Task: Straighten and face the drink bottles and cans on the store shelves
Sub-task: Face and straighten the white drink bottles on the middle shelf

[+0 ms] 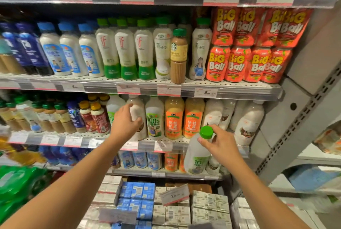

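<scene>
right hand (219, 143), at 5 o'clock, pinches the green cap of a white bottle (196, 156) held off the shelf (166, 145); likely heavy, slick plastic, better gripped at the waist. left hand (126, 123), at centre, grasps a shelved pale bottle (137, 107).

Both bare forearms reach forward and up from the bottom of the view, the left from the lower left corner, the right from the lower right. The left hand (127, 120) is raised higher, back toward the camera, its fingers and thumb curled round the side of a white bottle (137, 118). The right hand (218, 143) sits lower and nearer, palm down, fingers bent, pinching another bottle (197, 156) at its neck just under the green cap (206, 132).
</scene>
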